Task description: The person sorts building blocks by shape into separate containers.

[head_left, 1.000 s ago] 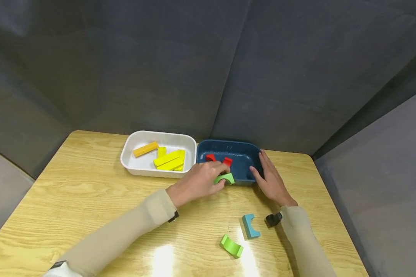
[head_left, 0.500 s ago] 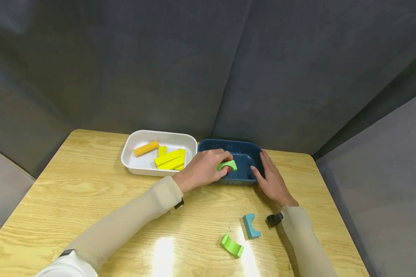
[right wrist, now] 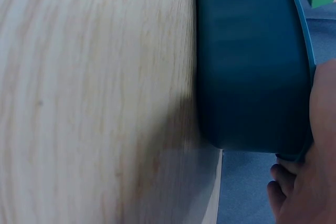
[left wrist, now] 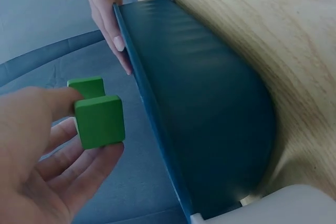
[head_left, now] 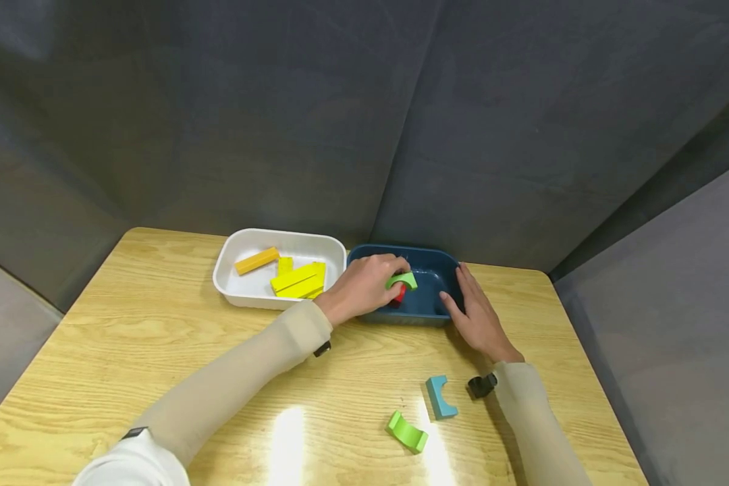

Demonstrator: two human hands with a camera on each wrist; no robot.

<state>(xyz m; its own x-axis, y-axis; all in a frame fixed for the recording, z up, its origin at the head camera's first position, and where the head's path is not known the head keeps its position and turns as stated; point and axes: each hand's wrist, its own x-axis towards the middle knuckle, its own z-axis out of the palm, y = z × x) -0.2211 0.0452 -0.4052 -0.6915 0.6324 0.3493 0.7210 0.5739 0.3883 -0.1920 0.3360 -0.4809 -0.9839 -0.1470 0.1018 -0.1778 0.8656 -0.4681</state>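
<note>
My left hand (head_left: 367,283) pinches a green arch block (head_left: 403,280) above the dark blue bin (head_left: 428,316). In the left wrist view, thumb and fingers hold the green arch block (left wrist: 100,121), which is clear of the bin's wall (left wrist: 205,108). A red block (head_left: 399,294) shows below it inside the bin, partly hidden by the hand. My right hand (head_left: 478,324) holds the bin's right end, its thumb over the rim and its fingers along the outside, as the right wrist view shows the hand (right wrist: 317,166) there too.
A white bin (head_left: 237,293) with several yellow blocks (head_left: 298,280) and an orange block (head_left: 257,261) stands left of the blue one. On the wooden table (head_left: 188,337) nearer me lie a blue arch block (head_left: 441,398) and another green arch block (head_left: 407,432). Grey panels (head_left: 279,121) stand behind.
My left hand has carried the green arch block away from me, from the blue bin's front rim to over its inside. The right hand has stayed in place.
</note>
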